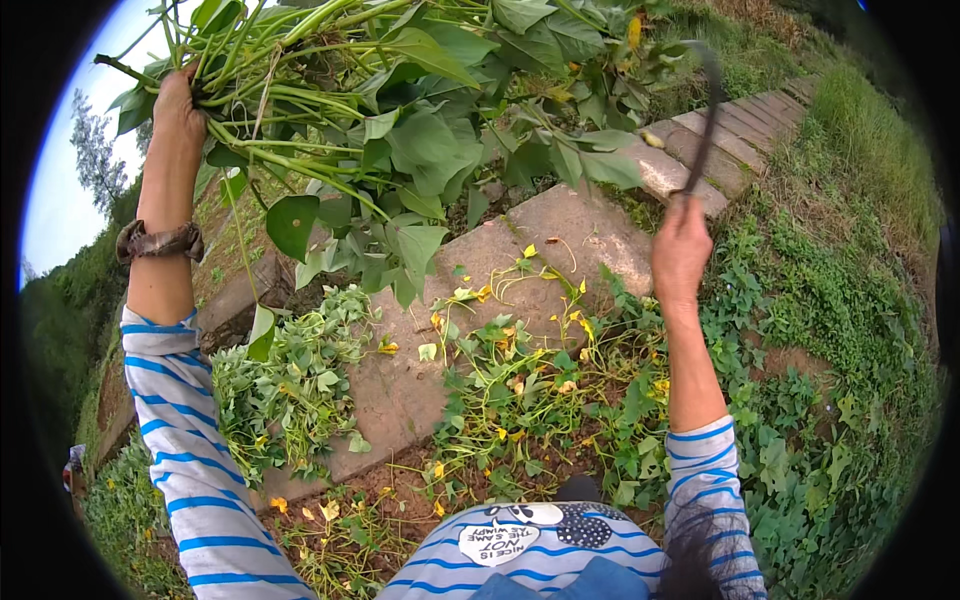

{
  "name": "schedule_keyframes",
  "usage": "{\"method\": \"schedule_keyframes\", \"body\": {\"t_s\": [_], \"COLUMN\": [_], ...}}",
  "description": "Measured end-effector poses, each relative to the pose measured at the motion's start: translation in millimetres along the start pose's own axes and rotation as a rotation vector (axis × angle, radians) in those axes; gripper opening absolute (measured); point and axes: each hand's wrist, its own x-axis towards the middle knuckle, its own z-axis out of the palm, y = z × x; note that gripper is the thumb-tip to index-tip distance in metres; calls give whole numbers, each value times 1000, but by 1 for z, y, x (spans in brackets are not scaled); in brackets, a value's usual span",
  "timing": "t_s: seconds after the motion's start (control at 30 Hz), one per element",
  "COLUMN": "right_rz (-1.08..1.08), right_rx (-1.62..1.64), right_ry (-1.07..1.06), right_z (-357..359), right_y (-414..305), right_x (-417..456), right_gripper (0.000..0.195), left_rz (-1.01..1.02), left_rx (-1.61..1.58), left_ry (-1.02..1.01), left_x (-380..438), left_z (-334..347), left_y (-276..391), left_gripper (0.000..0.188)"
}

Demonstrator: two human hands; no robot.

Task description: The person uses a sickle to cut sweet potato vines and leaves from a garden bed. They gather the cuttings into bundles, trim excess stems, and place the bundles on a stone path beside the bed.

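Observation:
My left hand [180,101] is raised at the upper left, closed around the stems of a large bunch of leafy green vines [420,127]. The bunch spreads rightward across the top of the view, with broad leaves hanging down. In my right hand [681,251] is a sickle [706,127], its dark curved blade pointing up and its tip bending left near the far leaves. The sickle's handle is mostly hidden inside my fist. Whether the blade touches the leaves I cannot tell.
Below the bunch lies a stone slab path [405,390], continuing to the upper right as narrower slabs [720,139]. A heap of cut vines [300,382] rests on its left part. Yellowing vines [517,382] trail over reddish soil [382,480] before me. Dense greenery [810,465] grows at right.

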Motion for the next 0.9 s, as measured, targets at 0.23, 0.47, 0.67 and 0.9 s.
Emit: {"method": "schedule_keyframes", "body": {"t_s": [0.23, 0.47, 0.67, 0.9], "right_rz": [-17, 199, 298, 330], "right_rx": [386, 597, 1497, 1266], "right_ry": [-433, -815, -630, -682], "right_z": [5, 21, 29, 59], "right_y": [-5, -38, -71, -41], "right_x": [-8, -2, -13, -43], "right_gripper": [31, 26, 20, 22], "left_rz": [210, 279, 303, 369], "left_rx": [51, 16, 147, 535], "left_ry": [74, 48, 257, 171], "left_x": [-49, -71, -113, -116], "left_z": [6, -22, -41, -109], "left_y": [68, 105, 53, -96], "left_gripper": [24, 22, 23, 35]}}
